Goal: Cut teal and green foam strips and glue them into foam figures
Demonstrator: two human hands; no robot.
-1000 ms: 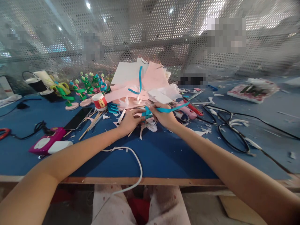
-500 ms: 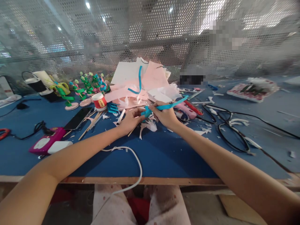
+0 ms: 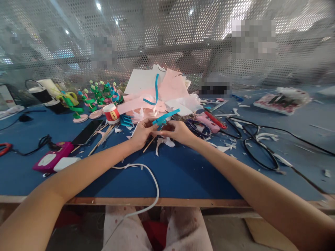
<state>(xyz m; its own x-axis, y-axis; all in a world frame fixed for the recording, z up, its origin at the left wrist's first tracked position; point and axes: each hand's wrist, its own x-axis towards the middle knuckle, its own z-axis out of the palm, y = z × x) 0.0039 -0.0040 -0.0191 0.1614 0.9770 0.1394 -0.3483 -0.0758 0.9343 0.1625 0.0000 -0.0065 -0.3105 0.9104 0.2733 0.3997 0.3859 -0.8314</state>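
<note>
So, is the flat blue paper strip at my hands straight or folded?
Straight where visible: the blue strip slants up rightward from the left hand. Its lower end is blurred, so cannot tell.

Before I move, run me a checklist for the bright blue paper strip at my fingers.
1. Left hand gripping the bright blue paper strip: ok, fingers at its lower end.
2. Right hand gripping it: cannot tell, fingertips close by.
3. Loose, bent blue paper strip in sight: ok, on the pink and white sheets.
4. Surface beneath hands free of scraps: not ok, torn white paper scraps.
5. Thin white cable away from fingers: ok.
</note>
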